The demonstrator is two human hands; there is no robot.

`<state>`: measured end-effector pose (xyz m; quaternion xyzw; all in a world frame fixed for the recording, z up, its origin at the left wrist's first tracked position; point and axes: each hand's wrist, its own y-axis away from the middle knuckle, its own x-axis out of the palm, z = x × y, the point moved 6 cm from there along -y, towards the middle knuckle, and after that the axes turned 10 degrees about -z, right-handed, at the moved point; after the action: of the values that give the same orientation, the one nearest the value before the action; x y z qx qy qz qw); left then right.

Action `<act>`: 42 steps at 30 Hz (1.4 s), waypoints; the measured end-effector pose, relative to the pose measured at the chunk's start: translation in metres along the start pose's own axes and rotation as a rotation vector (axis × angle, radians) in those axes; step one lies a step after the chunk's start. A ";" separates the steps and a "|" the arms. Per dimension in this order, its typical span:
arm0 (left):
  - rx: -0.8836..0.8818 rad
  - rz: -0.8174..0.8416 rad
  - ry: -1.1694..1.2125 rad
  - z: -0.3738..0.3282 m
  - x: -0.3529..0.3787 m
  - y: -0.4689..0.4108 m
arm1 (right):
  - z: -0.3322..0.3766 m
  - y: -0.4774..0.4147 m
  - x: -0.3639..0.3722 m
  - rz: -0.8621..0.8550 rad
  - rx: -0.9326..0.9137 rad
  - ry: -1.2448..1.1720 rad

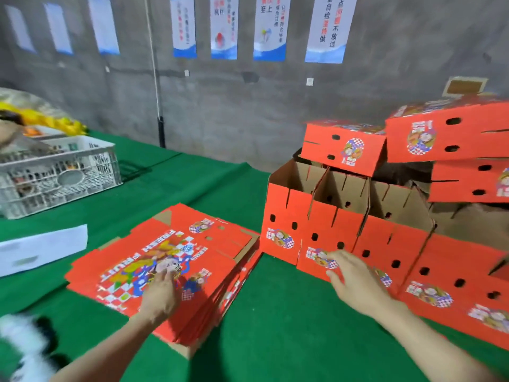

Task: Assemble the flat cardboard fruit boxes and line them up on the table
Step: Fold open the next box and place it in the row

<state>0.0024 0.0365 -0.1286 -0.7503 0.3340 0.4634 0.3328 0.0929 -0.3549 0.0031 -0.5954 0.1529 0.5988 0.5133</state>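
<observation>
Left hand (161,295) is lying flat on the top sheet of the stack of flat boxes (176,244), near the middle of the green table (261,321). Its fingers are straight and gripping nothing. Right hand (355,282) is reaching with fingers spread and empty at the front wall of the row of assembled boxes (327,227), just right of the stack. Contact cannot be told (blur).

Risks, as judged:
- The stack is fanning out at its near-right edge, so dragging one sheet under a flat palm is likely to pull several along.
- Upper boxes (344,150) are sitting tilted on the row's open tops, so a nudge to the row could tip them off.

Containers:
- The row's boxes are standing open, showing only brown inner walls and nothing visible inside.
- White crate (60,175), far left, is holding mixed items too blurred to name.
</observation>
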 end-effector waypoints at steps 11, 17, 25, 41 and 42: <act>0.142 0.131 -0.191 0.050 0.050 0.010 | 0.101 -0.014 0.113 0.221 -0.018 -0.034; 0.500 0.151 0.001 -0.016 0.045 0.050 | 0.163 -0.003 0.183 0.473 -0.152 -0.066; -0.082 -0.109 0.421 0.075 -0.027 -0.010 | 0.197 0.034 0.245 0.902 -0.221 0.105; -0.538 -0.066 1.401 0.097 -0.108 -0.029 | 0.127 0.018 0.092 0.294 -0.194 -0.174; -0.478 -0.055 1.424 0.074 -0.114 -0.027 | 0.118 0.018 0.071 0.215 -0.151 -0.239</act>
<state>-0.0499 0.1332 -0.0448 -0.9286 0.3399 -0.0824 -0.1244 0.0298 -0.2383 -0.0378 -0.5369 0.1082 0.7268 0.4146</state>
